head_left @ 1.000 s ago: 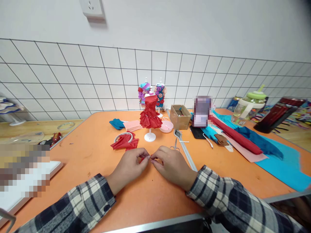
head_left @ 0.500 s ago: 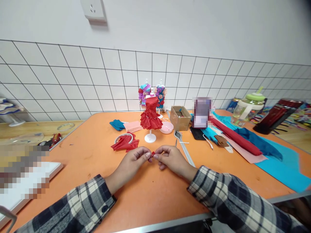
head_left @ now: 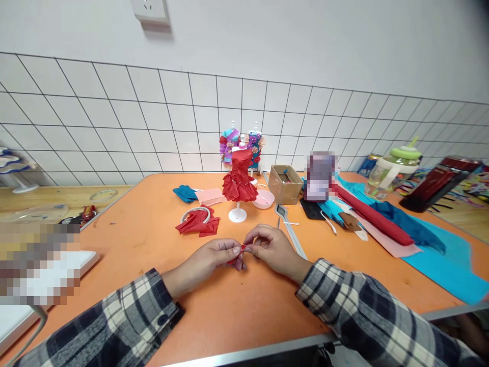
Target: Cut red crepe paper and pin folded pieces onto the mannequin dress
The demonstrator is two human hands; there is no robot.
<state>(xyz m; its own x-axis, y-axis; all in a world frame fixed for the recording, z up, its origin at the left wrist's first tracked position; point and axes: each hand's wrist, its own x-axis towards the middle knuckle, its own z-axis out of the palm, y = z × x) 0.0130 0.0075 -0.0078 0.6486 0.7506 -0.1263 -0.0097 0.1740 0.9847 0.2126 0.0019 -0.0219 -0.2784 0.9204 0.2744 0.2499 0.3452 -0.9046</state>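
Between my fingertips is a small twisted piece of red crepe paper [head_left: 243,247], mostly hidden by the fingers. My left hand [head_left: 219,253] pinches it from the left, and my right hand [head_left: 269,250] grips its right side with thumb and forefinger. Just beyond the hands stands a small white dress form wearing a ruffled red paper dress [head_left: 240,178]. To its left, a roll of tape [head_left: 195,216] lies on crumpled red paper [head_left: 196,227]. Two more decorated dress forms, one in a purple outfit [head_left: 229,148], stand behind it.
A pink bowl [head_left: 263,200], a cardboard box [head_left: 284,184] and grey scissors or a similar tool [head_left: 292,232] lie right of the dress form. Farther right are a phone [head_left: 320,178], coloured paper sheets [head_left: 451,265], a green-lidded bottle [head_left: 393,171] and a dark red flask [head_left: 439,183].
My left hand has dropped slightly and turned, and more of the red paper shows between the fingers. My right hand has shifted a little right. The view has moved slightly.
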